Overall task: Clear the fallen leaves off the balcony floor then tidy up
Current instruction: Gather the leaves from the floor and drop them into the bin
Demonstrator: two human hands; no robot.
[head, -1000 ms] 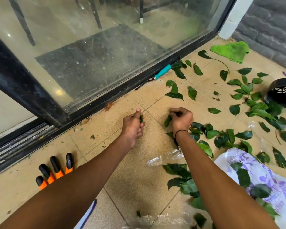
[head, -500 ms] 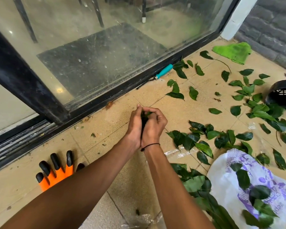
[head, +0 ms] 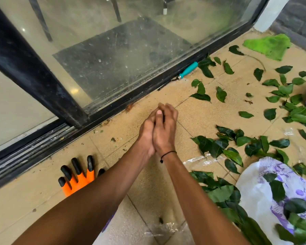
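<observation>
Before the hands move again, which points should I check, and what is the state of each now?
1. Left hand and right hand pressed together above the floor: ok.
2. Leaves held between the palms: cannot tell, hidden.
3. White and purple bag within reach on the right: ok.
4. Bag mouth open: cannot tell.
5. Floor free of leaves: not ok, many remain on the right.
6. Orange glove and teal-handled tool put away: not ok.
</observation>
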